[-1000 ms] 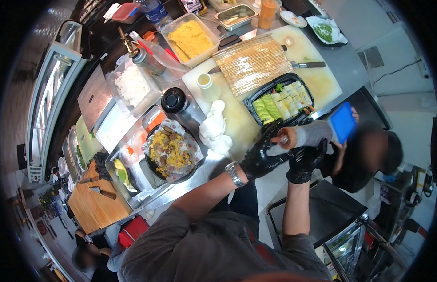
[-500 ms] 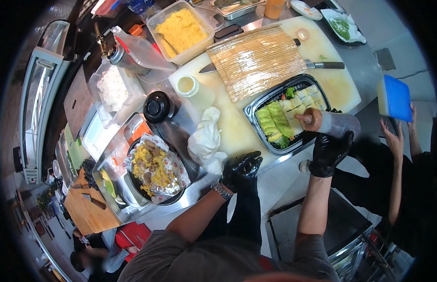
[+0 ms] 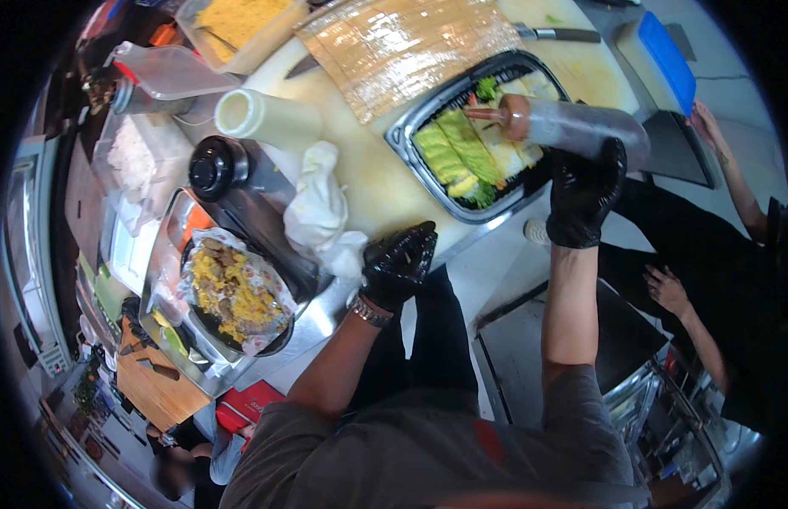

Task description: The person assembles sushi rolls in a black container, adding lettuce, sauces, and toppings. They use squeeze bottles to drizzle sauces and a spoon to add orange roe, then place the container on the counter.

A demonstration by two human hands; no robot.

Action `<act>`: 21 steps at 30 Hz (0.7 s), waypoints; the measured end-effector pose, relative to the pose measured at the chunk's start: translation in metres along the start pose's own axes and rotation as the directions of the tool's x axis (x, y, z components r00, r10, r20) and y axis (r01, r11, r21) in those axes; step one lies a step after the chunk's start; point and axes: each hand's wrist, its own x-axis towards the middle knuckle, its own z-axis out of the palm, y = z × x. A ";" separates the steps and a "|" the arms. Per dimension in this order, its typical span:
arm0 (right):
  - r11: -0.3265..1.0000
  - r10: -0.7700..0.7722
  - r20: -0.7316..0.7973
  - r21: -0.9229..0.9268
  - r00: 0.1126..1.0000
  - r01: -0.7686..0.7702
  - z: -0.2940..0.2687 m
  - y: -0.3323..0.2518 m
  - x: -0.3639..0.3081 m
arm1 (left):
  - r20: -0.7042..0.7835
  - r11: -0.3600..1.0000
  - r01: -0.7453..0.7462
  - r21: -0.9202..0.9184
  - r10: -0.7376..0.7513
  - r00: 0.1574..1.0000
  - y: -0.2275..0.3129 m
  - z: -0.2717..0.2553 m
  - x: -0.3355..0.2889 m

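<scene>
My right hand [image 3: 587,191], in a black glove, grips a clear squeeze bottle [image 3: 581,127] of reddish-brown sauce. The bottle lies nearly level, its nozzle pointing left over a black tray [image 3: 399,144]. Inside the tray are cut sushi rolls, some topped with green avocado [image 3: 462,148], and bits of leafy greens [image 3: 481,197]; the bottle hides some rolls. Whether sauce is flowing, I cannot tell. My left hand [image 3: 400,261], also black-gloved, rests at the counter's front edge, fingers drawn together around nothing visible. Beside it lies a crumpled white cloth [image 3: 316,204].
Behind the tray are a wrapped bamboo mat [image 3: 411,51] and a knife [image 3: 555,34] on the white cutting board [image 3: 364,182]. A pale open bottle [image 3: 279,119], a black-lidded container [image 3: 216,168] and a foil-lined food bowl [image 3: 237,297] stand left. A co-worker's hand [image 3: 706,125] touches a blue-lidded container [image 3: 661,64].
The view has shifted, so the counter sits higher and further left. My right hand still holds the bottle over the tray. The co-worker's blue-lidded container has moved to the counter's right side.
</scene>
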 end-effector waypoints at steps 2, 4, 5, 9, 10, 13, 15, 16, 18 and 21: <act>0.998 -0.011 -0.034 -0.061 0.999 0.009 -0.006 0.001 -0.004 | 0.003 0.998 -0.021 0.056 0.021 1.000 0.003 0.001 -0.002; 0.999 0.029 0.002 -0.043 1.000 -0.029 -0.007 0.005 -0.008 | -0.001 0.999 -0.038 0.034 0.038 0.999 0.001 0.001 -0.003; 0.997 0.038 0.005 -0.060 0.999 -0.038 -0.005 0.006 -0.011 | -0.005 0.999 -0.045 0.025 0.045 0.999 0.001 0.001 -0.003; 0.995 0.003 -0.026 -0.100 1.000 -0.005 -0.008 0.014 -0.009 | -0.012 1.000 0.010 -0.015 -0.010 1.000 0.002 0.000 -0.003; 0.993 -0.005 -0.018 -0.117 1.000 0.003 -0.005 0.015 -0.008 | -0.015 1.000 -0.011 0.010 0.011 1.000 0.002 -0.001 -0.003; 0.988 -0.019 0.018 -0.154 1.000 0.022 0.002 0.016 -0.006 | -0.025 1.000 0.005 0.000 -0.005 1.000 0.004 -0.001 -0.003; 0.987 -0.015 0.058 -0.159 0.998 0.024 0.002 0.016 -0.005 | -0.026 0.998 0.039 -0.041 -0.040 0.999 0.003 -0.001 -0.004; 0.985 -0.011 0.058 -0.169 0.998 0.021 0.002 0.017 -0.006 | -0.022 0.996 0.054 -0.064 -0.056 0.998 0.002 -0.001 -0.004; 0.982 -0.007 0.056 -0.188 0.998 0.017 0.004 0.018 -0.011 | -0.017 0.994 0.066 -0.089 -0.068 0.998 0.001 0.000 -0.005; 0.974 -0.045 0.021 -0.222 0.999 0.049 0.008 0.020 -0.018 | -0.022 0.995 0.047 -0.086 -0.049 0.999 -0.001 0.001 -0.006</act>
